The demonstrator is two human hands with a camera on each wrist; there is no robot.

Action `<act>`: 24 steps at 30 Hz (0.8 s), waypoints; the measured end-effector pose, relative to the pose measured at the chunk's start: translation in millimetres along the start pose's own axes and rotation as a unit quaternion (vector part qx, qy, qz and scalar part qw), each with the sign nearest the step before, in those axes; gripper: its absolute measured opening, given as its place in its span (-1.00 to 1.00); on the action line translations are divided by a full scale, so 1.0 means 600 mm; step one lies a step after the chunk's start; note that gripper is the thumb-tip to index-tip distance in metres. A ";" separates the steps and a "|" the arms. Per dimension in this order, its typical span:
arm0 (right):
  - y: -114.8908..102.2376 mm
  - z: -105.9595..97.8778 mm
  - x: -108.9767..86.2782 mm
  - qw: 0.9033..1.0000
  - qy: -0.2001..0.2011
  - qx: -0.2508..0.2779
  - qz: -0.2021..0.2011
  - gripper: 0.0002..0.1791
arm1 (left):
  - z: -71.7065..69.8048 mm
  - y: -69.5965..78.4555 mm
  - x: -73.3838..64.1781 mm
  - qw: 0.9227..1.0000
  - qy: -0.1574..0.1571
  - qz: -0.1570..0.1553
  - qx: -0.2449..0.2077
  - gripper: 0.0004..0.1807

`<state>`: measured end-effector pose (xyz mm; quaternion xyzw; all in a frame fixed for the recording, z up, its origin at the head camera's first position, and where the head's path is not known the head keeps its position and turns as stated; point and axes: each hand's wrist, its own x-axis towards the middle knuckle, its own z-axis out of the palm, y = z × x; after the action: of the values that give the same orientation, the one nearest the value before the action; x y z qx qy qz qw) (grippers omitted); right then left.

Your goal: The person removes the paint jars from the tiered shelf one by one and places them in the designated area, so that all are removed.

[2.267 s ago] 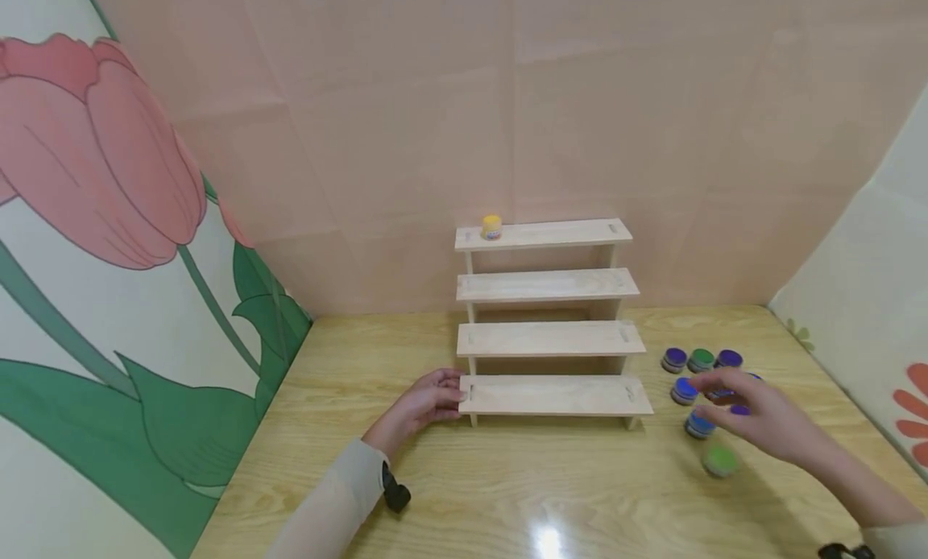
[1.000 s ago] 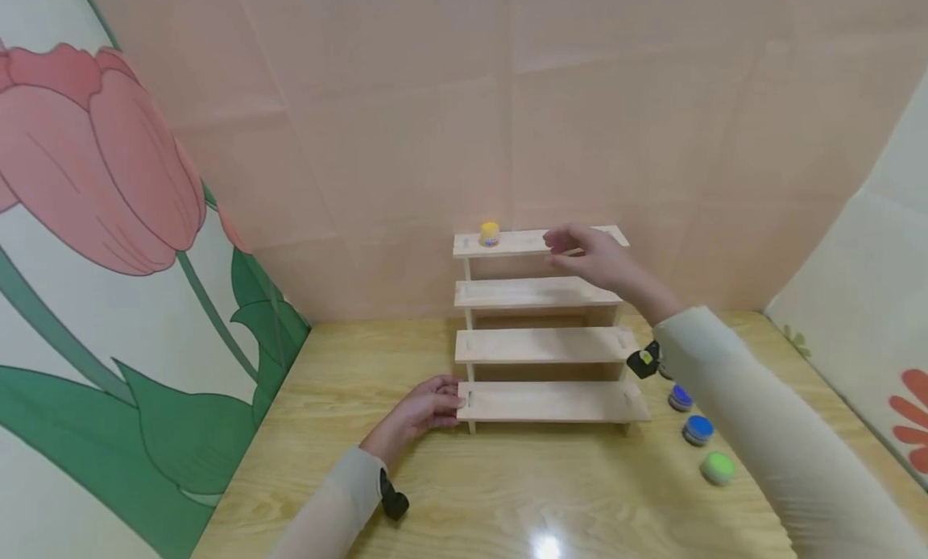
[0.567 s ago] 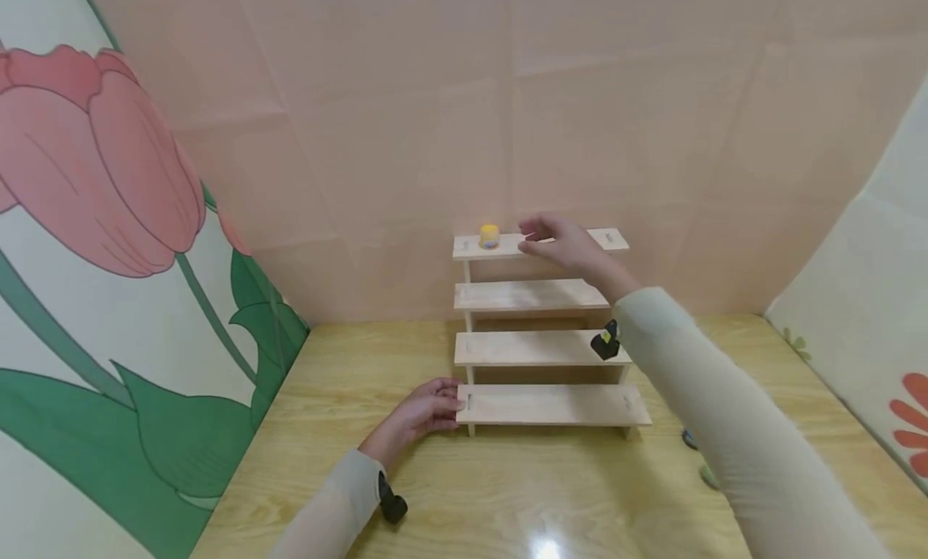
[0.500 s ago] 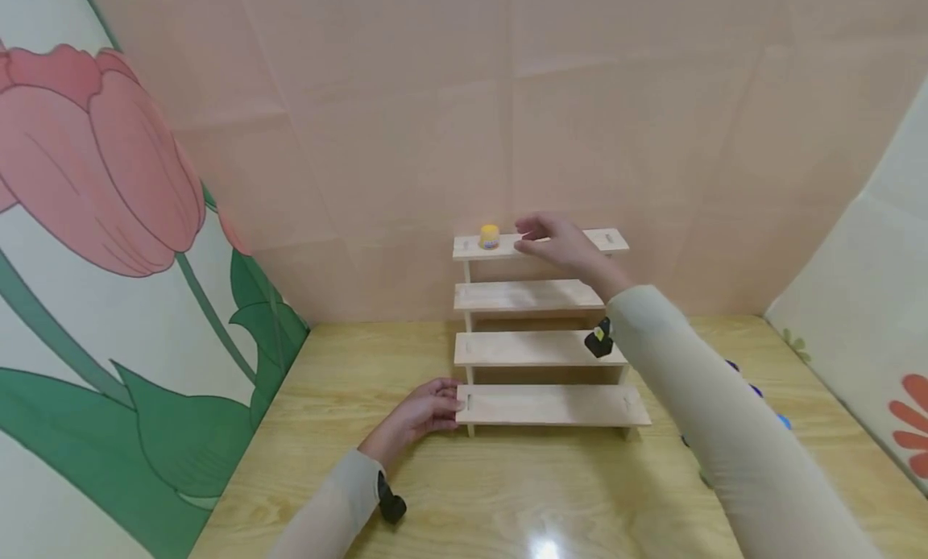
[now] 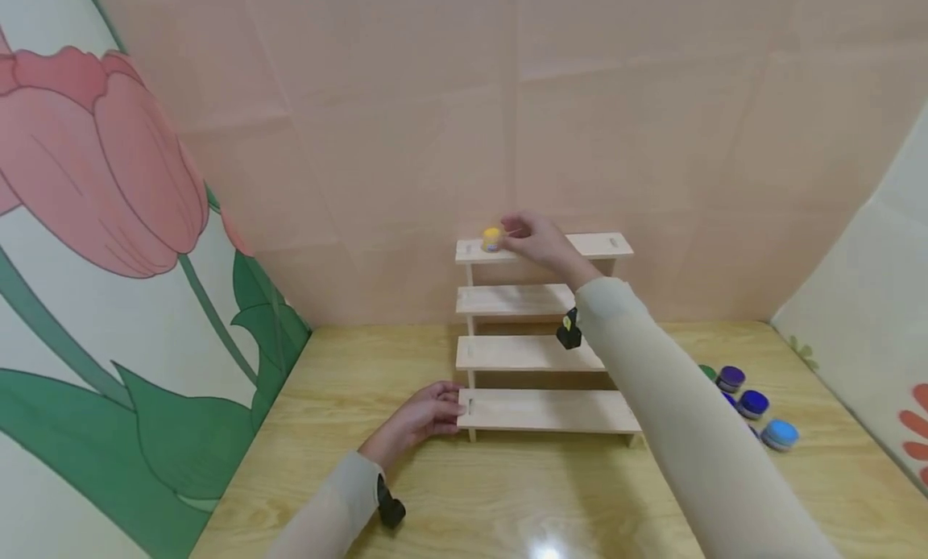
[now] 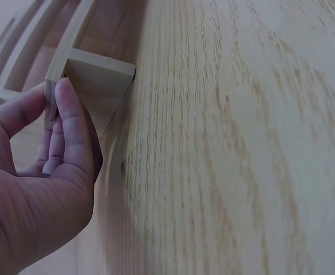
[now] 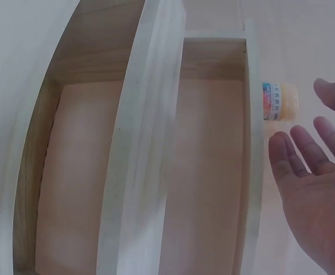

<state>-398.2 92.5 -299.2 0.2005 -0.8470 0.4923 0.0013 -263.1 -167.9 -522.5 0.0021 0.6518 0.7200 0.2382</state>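
A stepped wooden display rack (image 5: 544,410) stands on the table, its board shelves rising toward the back. My left hand (image 5: 419,418) holds the left end of its lowest shelf; in the left wrist view, thumb and fingers pinch the board end (image 6: 55,80). On the left part of the top shelf sits a small jar with a yellow lid (image 5: 491,238). My right hand (image 5: 538,241) is just right of that jar, fingers relaxed and parted, nothing in them. The right wrist view has the labelled jar (image 7: 280,102) beside the fingertips (image 7: 279,140).
Several small jars with blue, purple and green lids, among them a light blue one (image 5: 780,434), stand on the table to the right, partly behind my right sleeve (image 5: 674,398). A pink-beige backdrop (image 5: 391,156) hangs behind the rack. A tulip-painted panel (image 5: 109,180) borders the left.
My right hand has gone from above the jars on the right to the top shelf, then leftward to the yellow-lidded jar. The left hand has stayed on the lowest shelf.
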 end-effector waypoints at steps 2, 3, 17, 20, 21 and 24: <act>-0.002 0.004 0.005 1.000 -0.003 0.001 0.000 -0.41 | 0.000 0.001 0.000 1.000 -0.002 0.002 0.001 -0.41; -0.002 0.006 0.008 1.000 -0.003 0.000 0.000 -0.40 | -0.001 0.002 0.000 1.000 -0.002 0.001 0.000 -0.41; -0.006 0.036 0.034 1.000 0.000 -0.022 0.002 -0.38 | -0.005 0.003 -0.006 1.000 0.002 -0.001 0.005 -0.36; -0.003 0.042 0.038 1.000 -0.004 -0.030 0.006 -0.39 | -0.005 0.004 -0.009 1.000 0.004 -0.006 0.008 -0.34; -0.003 0.042 0.040 0.999 -0.002 -0.036 0.009 -0.40 | -0.005 0.005 -0.009 1.000 0.004 -0.007 0.009 -0.34; -0.004 0.040 0.039 0.999 0.016 -0.049 0.012 -0.46 | -0.003 0.009 -0.006 1.000 -0.001 -0.003 0.010 -0.35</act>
<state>-414.1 63.6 -304.9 0.1823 -0.8723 0.4533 0.0187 -262.3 -171.1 -516.6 0.0028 0.6587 0.7127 0.2411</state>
